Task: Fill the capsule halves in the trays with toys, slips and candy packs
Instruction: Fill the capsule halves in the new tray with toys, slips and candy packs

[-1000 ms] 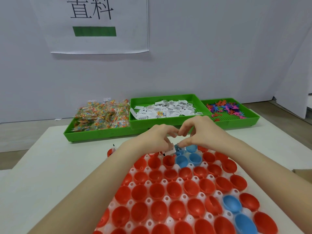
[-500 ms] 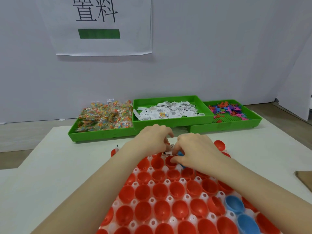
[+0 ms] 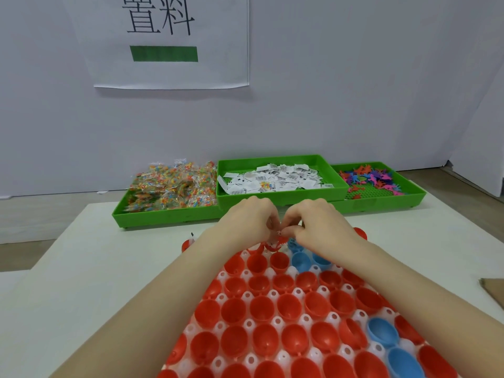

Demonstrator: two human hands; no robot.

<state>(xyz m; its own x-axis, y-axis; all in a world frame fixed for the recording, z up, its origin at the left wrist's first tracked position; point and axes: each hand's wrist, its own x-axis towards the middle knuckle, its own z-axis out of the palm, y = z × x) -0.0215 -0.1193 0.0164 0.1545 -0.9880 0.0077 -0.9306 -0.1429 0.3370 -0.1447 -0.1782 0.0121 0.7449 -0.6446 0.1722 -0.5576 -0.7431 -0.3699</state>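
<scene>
At the far edge of the white capsule tray [image 3: 246, 323], both hands meet over the last row of red capsule halves [image 3: 278, 261]. The left hand [image 3: 245, 223] and right hand [image 3: 316, 225] have fingers curled, pinching something small between them, apparently a slip or candy pack [image 3: 278, 232]; which one is too small to tell. To do this well, I would centre the piece over one open half, push it below the rim, then release, so nothing overhangs. Most nearer halves look empty, so much remains. Beyond lie green trays of candy packs [image 3: 174, 186], paper slips [image 3: 275, 177] and plastic toys [image 3: 368, 177].
</scene>
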